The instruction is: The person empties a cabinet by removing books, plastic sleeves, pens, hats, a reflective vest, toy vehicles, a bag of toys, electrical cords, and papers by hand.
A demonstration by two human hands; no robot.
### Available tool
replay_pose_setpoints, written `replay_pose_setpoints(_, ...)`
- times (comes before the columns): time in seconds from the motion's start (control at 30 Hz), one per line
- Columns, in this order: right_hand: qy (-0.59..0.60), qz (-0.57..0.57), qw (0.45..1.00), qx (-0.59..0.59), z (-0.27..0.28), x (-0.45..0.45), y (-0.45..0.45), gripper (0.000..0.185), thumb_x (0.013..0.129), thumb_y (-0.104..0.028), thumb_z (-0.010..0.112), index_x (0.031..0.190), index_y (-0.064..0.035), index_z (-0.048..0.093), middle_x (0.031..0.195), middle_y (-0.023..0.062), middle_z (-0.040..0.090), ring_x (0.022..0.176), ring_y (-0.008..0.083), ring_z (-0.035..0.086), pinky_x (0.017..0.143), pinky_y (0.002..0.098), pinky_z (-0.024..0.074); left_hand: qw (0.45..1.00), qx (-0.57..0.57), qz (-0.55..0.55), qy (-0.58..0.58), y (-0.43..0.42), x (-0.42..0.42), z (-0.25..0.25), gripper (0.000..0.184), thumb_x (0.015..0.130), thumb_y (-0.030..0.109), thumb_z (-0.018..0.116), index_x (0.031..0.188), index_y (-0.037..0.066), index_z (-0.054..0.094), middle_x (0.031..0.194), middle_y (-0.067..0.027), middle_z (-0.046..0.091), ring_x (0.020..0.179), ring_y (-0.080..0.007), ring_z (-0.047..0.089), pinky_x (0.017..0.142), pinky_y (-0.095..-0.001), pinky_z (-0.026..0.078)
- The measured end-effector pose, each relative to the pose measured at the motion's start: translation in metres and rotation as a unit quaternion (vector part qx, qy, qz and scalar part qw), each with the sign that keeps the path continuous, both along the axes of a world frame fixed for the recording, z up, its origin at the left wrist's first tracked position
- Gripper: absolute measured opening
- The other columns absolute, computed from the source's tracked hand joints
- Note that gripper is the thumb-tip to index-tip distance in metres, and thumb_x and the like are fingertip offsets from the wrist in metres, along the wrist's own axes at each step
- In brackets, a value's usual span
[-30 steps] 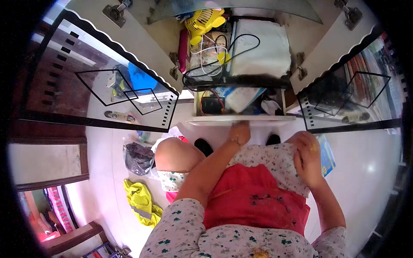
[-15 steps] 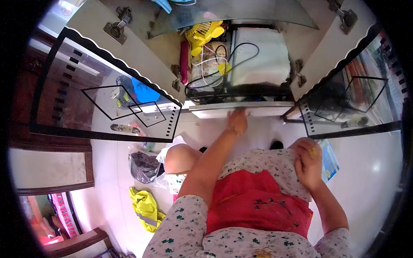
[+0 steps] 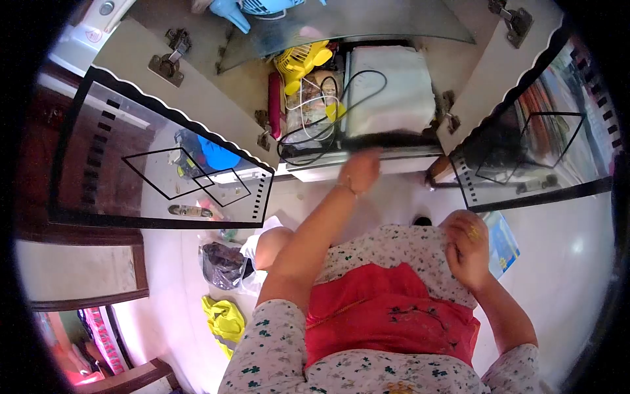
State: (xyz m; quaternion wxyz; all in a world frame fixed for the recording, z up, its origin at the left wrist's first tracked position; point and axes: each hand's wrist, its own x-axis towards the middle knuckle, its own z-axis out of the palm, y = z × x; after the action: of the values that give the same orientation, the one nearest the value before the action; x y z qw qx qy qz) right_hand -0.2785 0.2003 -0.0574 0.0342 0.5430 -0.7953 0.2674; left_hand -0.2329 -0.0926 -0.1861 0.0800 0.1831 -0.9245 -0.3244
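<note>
My left hand (image 3: 361,169) reaches forward to the white drawer front (image 3: 400,164) at the bottom of the cabinet. Its fingers are smeared by motion, so their grip is unclear. Just beyond, the compartment holds a stack in white plastic wrapping (image 3: 390,92), a looped black cable (image 3: 351,98) and a small yellow fan (image 3: 302,64). My right hand (image 3: 468,246) rests on my knee, fingers curled in, with nothing visible in it.
Glass doors stand open on the left (image 3: 161,154) and right (image 3: 541,141). A blue fan (image 3: 266,6) sits above a glass shelf (image 3: 354,29). On the floor lie a dark plastic bag (image 3: 223,266) and a yellow cloth (image 3: 224,320).
My left hand has moved slightly forward, up to the top edge of the drawer front. The view has shifted a little. My right hand stays on the knee.
</note>
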Motion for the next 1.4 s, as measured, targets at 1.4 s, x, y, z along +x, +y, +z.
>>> replay_pose_setpoints(1.4,0.036,-0.002,0.998,-0.043,-0.021,0.004,0.025,0.017,0.064,-0.011,0.059,0.080,-0.0051,0.057,0.090,0.0154,0.058,0.094,0.0327,0.053,0.087,0.0455,0.0376,0.974,-0.056,0.119,0.185,-0.065,0.086,0.176,0.043,0.074,0.003,0.060,0.115,-0.001,0.048,0.097,-0.0186,0.059,0.085,-0.0274,0.059,0.077,-0.0343,0.046)
